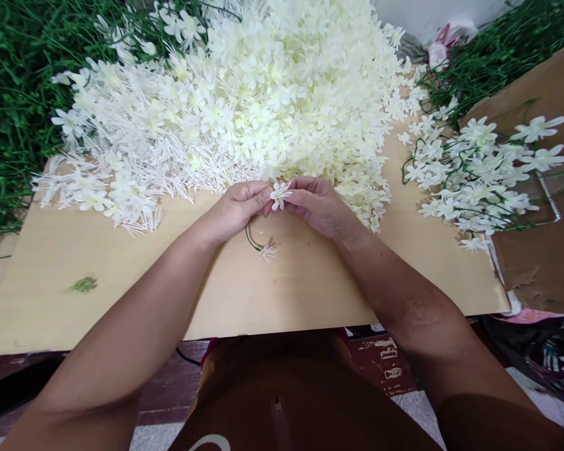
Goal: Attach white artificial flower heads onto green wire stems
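Note:
My left hand (242,208) and my right hand (316,205) meet over the middle of the table, both with fingers pinched. Between the fingertips is a small white artificial flower (279,195), its petals turned toward me; the right thumb and forefinger close on it. A thin green stem (250,235) hangs out below my left fingers, which grip it; its upper part is hidden in them. At the stem's lower end a white floret (267,252) rests just over the tabletop. Directly beyond both hands lies a large heap of loose white flowers (282,106).
Green artificial stems (19,106) are piled at the left, more green stems (512,56) at the back right. White flowers on green stems (479,169) lie at the right, against a brown cardboard box (540,263). A green scrap (84,284) sits on the tabletop (136,294).

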The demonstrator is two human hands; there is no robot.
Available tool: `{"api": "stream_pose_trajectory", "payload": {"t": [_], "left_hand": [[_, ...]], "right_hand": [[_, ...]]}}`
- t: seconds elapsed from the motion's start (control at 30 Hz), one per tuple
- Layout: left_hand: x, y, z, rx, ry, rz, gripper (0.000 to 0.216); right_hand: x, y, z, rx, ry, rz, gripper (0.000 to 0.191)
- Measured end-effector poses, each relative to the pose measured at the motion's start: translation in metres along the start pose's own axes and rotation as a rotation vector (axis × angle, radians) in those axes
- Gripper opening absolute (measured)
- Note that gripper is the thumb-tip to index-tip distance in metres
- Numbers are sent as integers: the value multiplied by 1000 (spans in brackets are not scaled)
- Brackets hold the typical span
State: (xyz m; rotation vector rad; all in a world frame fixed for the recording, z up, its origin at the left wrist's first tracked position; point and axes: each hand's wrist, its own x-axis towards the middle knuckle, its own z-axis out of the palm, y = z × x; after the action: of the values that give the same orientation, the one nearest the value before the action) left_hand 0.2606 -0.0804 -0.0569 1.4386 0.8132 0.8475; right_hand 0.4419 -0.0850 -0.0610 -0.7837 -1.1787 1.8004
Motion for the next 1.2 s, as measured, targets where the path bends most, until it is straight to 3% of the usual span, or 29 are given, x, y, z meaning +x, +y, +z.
{"api": "stream_pose_trajectory", "payload": {"t": [0.57,0.93,1.2], "left_hand": [[0,1,1,212,-19,34,54],[0,-2,4,259,32,30,59],[-1,3,6,149,65,-42,52]], "right_hand": [[2,-1,8,-81,161,34,32],[3,2,12,-174,230,20,33],[4,1,7,-119,169,-20,33]]}}
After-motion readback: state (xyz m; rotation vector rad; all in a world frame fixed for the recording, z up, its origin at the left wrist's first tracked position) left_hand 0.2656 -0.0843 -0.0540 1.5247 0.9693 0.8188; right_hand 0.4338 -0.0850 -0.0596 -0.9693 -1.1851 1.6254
